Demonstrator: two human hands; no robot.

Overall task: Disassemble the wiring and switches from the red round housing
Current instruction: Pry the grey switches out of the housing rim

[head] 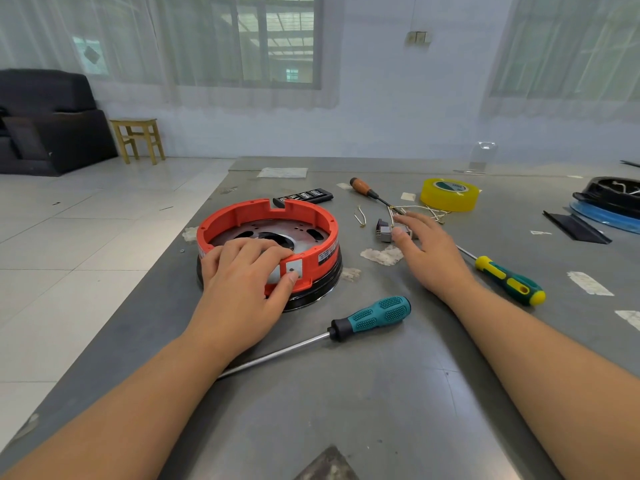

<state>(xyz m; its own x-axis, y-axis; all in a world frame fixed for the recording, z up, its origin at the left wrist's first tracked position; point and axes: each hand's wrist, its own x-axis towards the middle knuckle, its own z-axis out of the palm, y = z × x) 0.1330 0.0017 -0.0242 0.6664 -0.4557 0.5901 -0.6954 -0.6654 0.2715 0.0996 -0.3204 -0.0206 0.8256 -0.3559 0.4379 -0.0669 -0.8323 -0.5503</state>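
At the table's left edge sits the red round housing (268,237), its near rim gripped by the left hand (242,282), fingers curled over it and thumb pressing the outer wall. To its right, well apart, the removed switch (384,232) and wiring (415,211) lie under the right hand (427,247), whose nearly straight fingers rest on them; that hand is nearer.

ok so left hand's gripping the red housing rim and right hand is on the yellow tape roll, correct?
Not quite. The head view shows the left hand gripping the red housing rim, but the right hand rests on the removed switch and wires; the yellow tape roll sits untouched behind it.
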